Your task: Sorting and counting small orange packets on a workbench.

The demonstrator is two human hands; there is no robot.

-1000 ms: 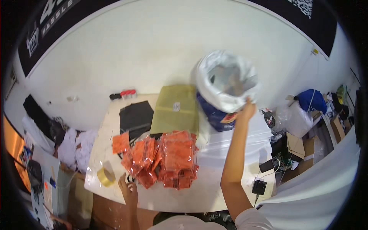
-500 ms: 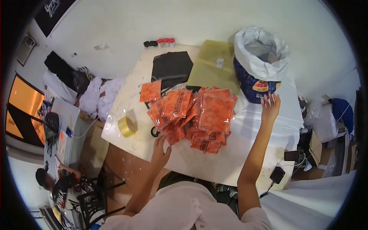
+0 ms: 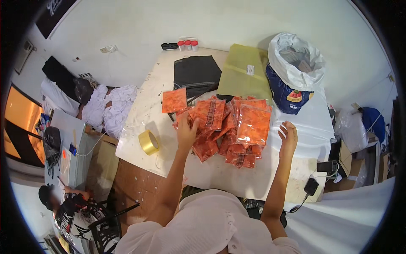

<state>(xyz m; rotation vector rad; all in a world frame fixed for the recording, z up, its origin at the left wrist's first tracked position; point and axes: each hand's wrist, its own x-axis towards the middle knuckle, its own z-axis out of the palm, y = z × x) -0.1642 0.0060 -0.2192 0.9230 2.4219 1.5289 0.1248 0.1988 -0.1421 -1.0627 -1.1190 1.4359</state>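
Observation:
A heap of flat orange packets in clear plastic [image 3: 253, 122] lies in the middle of the table. At its left side, my left hand [image 3: 187, 132] reaches over the edge of the heap, thumb and fingers apart; whether the fingertips touch a packet is hard to see. My right hand [image 3: 289, 136] hovers just right of the heap over white sheeting, fingers spread and holding nothing. One orange packet [image 3: 174, 100] lies at the heap's far left corner. Beyond my right hand stands an open white and blue sack [image 3: 292, 95].
On the white table [image 3: 139, 114] are a yellow tape roll [image 3: 149, 142], a folded black cloth [image 3: 196, 72], a yellow-green sheet [image 3: 239, 76] and several red-lidded containers [image 3: 188, 45]. Chargers with cables [image 3: 311, 186] sit at the right edge. Another person [image 3: 72, 205] sits at the lower left.
My left hand has moved up and right onto the heap's left edge. My right hand has drawn back from the sack toward the heap. The whole view has shifted slightly.

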